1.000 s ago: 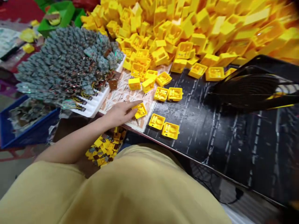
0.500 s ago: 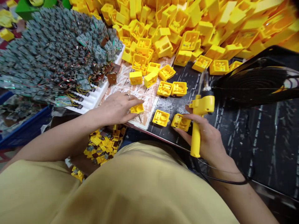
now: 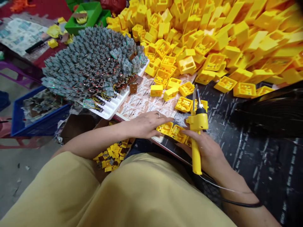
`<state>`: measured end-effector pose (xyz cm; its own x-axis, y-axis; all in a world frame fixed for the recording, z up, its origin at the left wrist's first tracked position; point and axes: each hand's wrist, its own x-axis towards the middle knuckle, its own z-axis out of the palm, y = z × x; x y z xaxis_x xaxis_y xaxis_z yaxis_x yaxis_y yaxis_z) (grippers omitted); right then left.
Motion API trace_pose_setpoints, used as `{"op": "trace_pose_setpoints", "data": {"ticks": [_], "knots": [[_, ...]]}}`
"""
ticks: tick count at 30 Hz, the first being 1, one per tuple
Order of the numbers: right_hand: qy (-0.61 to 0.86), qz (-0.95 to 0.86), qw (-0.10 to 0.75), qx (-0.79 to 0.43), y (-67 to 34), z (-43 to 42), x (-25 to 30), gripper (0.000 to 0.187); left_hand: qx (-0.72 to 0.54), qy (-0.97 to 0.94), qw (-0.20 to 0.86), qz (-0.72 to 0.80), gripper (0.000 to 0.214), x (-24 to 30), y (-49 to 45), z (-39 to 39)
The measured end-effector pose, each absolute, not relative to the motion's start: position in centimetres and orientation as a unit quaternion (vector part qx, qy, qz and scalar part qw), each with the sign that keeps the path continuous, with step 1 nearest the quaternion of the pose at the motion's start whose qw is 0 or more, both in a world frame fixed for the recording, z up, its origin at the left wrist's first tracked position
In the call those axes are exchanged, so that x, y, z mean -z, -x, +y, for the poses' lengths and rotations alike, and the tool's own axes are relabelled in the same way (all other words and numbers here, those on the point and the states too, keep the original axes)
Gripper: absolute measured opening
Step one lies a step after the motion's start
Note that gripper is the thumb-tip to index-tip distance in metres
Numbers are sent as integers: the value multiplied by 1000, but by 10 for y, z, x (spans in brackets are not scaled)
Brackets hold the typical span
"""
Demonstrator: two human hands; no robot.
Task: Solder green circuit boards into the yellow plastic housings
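Note:
My left hand point(image 3: 148, 124) has its thumb and fingers closed around a small open yellow plastic case point(image 3: 165, 128) at the table's near edge. Touching it, or nearly so, on the right is a second open yellow case point(image 3: 178, 133). My right hand point(image 3: 210, 149) grips a yellow soldering gun point(image 3: 196, 154), its metal tip and thin feed tube pointing up and away from me. The right thumb and fingers also reach around a third yellow case point(image 3: 188, 141), mostly hidden behind them and the tool.
Yellow cases point(image 3: 203, 44) are heaped across the back. Grey-green circuit boards with wires point(image 3: 94, 60) pile on a white foam tray point(image 3: 110, 110) at left. A blue crate point(image 3: 35, 124) and a box of yellow parts point(image 3: 112, 156) sit lower. A dark cable point(image 3: 241, 203) trails by my right wrist.
My left hand has moved right with its yellow case, closing the gap to the case beside it. The right hand keeps holding the soldering gun. The camera view has swung left.

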<state>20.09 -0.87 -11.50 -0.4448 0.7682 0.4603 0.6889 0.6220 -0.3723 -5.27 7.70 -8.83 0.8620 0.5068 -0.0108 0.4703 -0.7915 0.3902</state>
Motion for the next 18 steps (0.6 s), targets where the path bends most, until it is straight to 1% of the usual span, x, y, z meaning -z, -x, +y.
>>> {"op": "trace_pose_setpoints", "data": {"ticks": [2,4,6,9,12,15,17,18], "knots": [[435,-845,304,-68,-205,-11,116,41,-70,-947,202,239,57,92,45,73],[436,-844,305,-74,-212,-16,116,45,-73,-952,186,230,59,87,41,76],[442,-837,311,-82,-218,-21,115,50,-57,-948,122,289,60,76,45,90],[467,-810,345,-77,-223,-26,112,57,8,-900,-28,435,46,61,65,126],[488,-788,371,-52,-221,-28,110,57,79,-856,-111,498,54,58,86,160],[507,-782,361,-21,-218,-29,109,50,127,-858,-133,480,50,63,95,178],[521,-779,348,-11,-218,-31,109,47,120,-867,-123,468,42,67,99,183],[526,-777,346,-10,-218,-32,109,46,98,-869,-111,473,38,68,101,185]]}}
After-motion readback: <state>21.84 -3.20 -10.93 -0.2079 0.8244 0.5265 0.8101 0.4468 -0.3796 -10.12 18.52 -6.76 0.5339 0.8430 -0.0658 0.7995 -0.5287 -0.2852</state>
